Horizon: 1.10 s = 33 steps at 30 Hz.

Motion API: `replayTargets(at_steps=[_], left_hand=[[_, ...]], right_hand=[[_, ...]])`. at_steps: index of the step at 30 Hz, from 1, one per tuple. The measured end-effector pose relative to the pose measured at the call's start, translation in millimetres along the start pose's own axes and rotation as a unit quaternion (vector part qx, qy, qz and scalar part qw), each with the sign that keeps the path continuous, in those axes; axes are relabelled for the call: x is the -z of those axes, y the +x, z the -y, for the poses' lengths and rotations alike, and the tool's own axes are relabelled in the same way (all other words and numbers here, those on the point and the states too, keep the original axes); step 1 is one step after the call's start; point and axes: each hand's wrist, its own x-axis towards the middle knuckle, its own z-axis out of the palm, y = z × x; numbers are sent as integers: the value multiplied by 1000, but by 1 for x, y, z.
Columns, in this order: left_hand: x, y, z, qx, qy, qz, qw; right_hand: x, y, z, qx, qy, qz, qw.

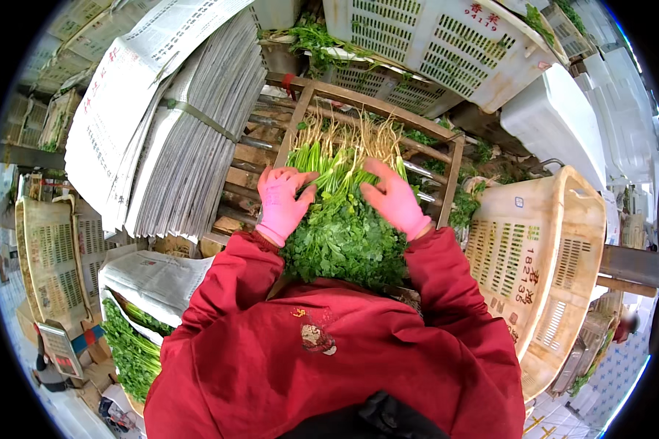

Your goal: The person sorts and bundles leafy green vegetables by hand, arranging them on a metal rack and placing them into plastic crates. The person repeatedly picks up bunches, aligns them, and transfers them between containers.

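A spread bunch of coriander lies before me, pale roots pointing away and leafy tops against my red jacket. It rests on a metal-framed rack with crossbars. My left hand, in a pink glove, is at the left edge of the stems, its thumb and forefinger apart. On the right side, my right hand, gloved in pink too, touches the stems with fingers spread. Neither hand is closed around the bunch. Some fingertips are hidden among the greens.
A strapped stack of newspapers stands at left. Newspaper-wrapped greens sit below it. A yellowed plastic crate is close on my right. White crates and a foam box stand beyond the rack.
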Motion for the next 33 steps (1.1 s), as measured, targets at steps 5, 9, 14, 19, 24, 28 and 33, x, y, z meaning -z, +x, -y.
replayTargets(at_steps=[5,9,14,19,24,28,33], left_hand=[[-9,-12,-11,-38,-35,-84,995],[-7,-9,-2,46,-140,-130,981],[12,-2,19,161,-71,-202,963],[11,3,-22,-67,-3,-187,980],[20,9,-30,-21,-317,-114,941],[11,-5,-23,-136,-314,319,884],[-13,-17,-40,-33,-226,42,973]], right_hand=[[-7,31,11,-47,-127,1,991],[-23,24,10,-12,33,-57,998],[-17,18,11,-78,14,-22,997],[-16,51,27,-66,-301,110,945],[-15,-14,29,38,6,21,999],[30,-84,29,192,112,196,955],[84,-40,23,-141,327,-233,905]])
